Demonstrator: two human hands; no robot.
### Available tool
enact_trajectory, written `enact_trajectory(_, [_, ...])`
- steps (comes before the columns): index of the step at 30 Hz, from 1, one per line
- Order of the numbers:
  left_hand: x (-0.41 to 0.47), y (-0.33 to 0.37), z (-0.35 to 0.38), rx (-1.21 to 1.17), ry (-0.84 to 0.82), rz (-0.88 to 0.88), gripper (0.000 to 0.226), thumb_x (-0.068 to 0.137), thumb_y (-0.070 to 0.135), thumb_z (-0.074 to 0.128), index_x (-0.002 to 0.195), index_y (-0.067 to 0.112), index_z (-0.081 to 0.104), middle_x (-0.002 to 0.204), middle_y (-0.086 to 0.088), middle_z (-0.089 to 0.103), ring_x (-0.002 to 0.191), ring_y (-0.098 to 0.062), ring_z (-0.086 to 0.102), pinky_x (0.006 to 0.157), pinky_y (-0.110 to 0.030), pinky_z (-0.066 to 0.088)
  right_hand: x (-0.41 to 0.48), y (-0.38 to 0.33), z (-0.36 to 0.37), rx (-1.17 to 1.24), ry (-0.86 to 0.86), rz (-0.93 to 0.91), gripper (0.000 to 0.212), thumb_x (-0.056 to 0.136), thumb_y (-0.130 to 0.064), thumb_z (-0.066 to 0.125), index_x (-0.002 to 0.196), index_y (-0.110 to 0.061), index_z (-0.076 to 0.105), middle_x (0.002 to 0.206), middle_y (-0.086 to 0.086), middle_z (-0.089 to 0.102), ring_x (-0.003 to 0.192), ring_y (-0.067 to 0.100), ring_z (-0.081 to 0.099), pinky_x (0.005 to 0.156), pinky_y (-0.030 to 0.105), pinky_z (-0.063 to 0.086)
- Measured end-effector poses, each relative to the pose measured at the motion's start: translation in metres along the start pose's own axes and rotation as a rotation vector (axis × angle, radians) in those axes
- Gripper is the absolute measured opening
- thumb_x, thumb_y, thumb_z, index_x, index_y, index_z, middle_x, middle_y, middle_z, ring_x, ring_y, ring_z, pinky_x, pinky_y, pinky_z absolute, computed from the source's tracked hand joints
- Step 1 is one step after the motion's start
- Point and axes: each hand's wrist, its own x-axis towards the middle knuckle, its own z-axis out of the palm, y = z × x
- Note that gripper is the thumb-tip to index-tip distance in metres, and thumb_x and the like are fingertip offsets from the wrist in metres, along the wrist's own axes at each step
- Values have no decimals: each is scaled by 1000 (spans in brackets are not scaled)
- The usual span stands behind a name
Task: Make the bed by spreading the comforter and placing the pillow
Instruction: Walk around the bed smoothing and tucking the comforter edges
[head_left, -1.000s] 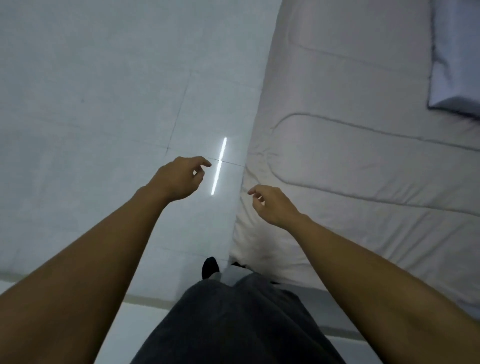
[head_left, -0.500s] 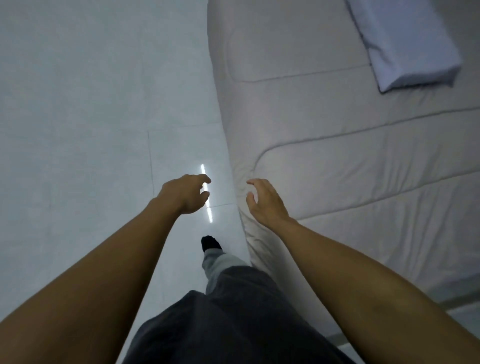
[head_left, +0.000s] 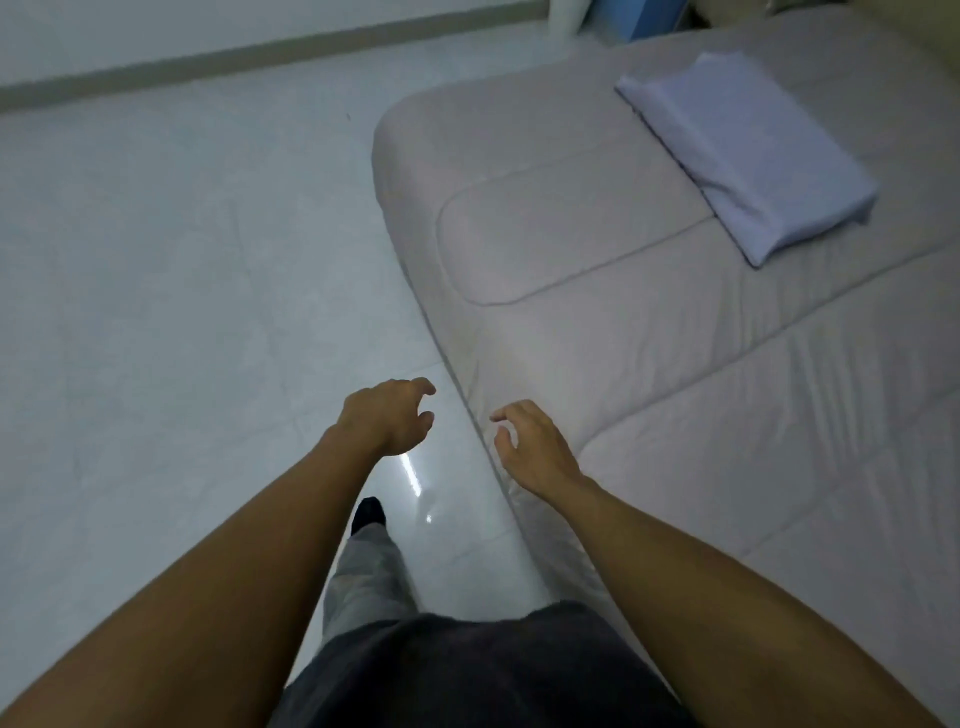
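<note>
floor of pale glossy tile (head_left: 182, 291) fills the left side, with a grey-beige baseboard strip (head_left: 260, 52) along the far wall and a thin bright streak of reflected light (head_left: 410, 470) between the arms. a blue box-like shape (head_left: 639, 18) shows at the top edge beyond the bed (too cropped to tell what it is). one foot in a dark sock (head_left: 369, 512) is planted on the tile beside the bed edge, below a grey trouser leg (head_left: 363, 582).

the beige quilted comforter (head_left: 597, 312) lies spread flat over the bed, stitched in curved channels, with light creases near the right. a pale lavender rectangular pillow (head_left: 748, 150) rests on it toward the far end, set at an angle.

the left hand (head_left: 387, 418) hangs over the floor, fingers curled and apart, holding nothing. the right hand (head_left: 535, 449) hovers just at the comforter's near edge, fingers loosely spread, empty.
</note>
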Motion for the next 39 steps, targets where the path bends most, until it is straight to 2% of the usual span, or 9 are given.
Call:
enact_trajectory(5, [67, -62, -76, 57, -77, 151, 44, 97, 43, 45, 140, 35, 41, 136, 9, 57, 120, -17, 56, 91, -37, 47, 80, -62, 7, 19, 68, 115, 24, 97, -13, 51, 114, -8, 66, 119, 8, 62, 106, 23, 61, 93, 33, 50])
enact_trajectory(8, [117, -91, -126, 69, -75, 210, 42, 97, 43, 45, 138, 36, 44, 134, 9, 59, 117, -17, 58, 91, -36, 47, 130, -96, 7, 63, 106, 161, 26, 98, -15, 50, 118, -8, 65, 121, 9, 61, 108, 22, 60, 96, 36, 51])
enact_trajectory(15, [234, -130, -208, 84, -96, 322, 41, 97, 44, 47, 137, 34, 46, 133, 5, 60, 112, -19, 60, 90, -37, 47, 243, -129, 12, 86, 151, 259, 29, 100, -15, 48, 125, -11, 60, 127, 7, 59, 113, 22, 57, 100, 38, 49])
enact_trajectory(23, [383, -162, -309, 93, -116, 314, 47, 97, 45, 49, 142, 35, 41, 136, 6, 58, 116, -19, 60, 93, -37, 47, 420, -137, -2, 120, 148, 374, 30, 98, -20, 47, 126, -17, 58, 129, 2, 57, 119, 19, 54, 102, 35, 46])
enact_trajectory(32, [552, -192, -418, 93, -168, 298, 35, 96, 46, 48, 130, 39, 51, 123, 10, 64, 105, -15, 61, 82, -31, 44, 612, -165, -38, 151, 162, 416, 30, 97, -15, 48, 125, -13, 59, 127, 7, 57, 119, 22, 53, 102, 35, 44])
enact_trajectory(39, [697, -201, -459, 40, -221, 315, 29, 96, 33, 53, 124, 27, 58, 118, -2, 69, 100, -22, 65, 93, -39, 52, 712, -145, -31, 171, 223, 525, 31, 96, -9, 48, 124, -11, 61, 125, 9, 60, 119, 25, 55, 103, 34, 44])
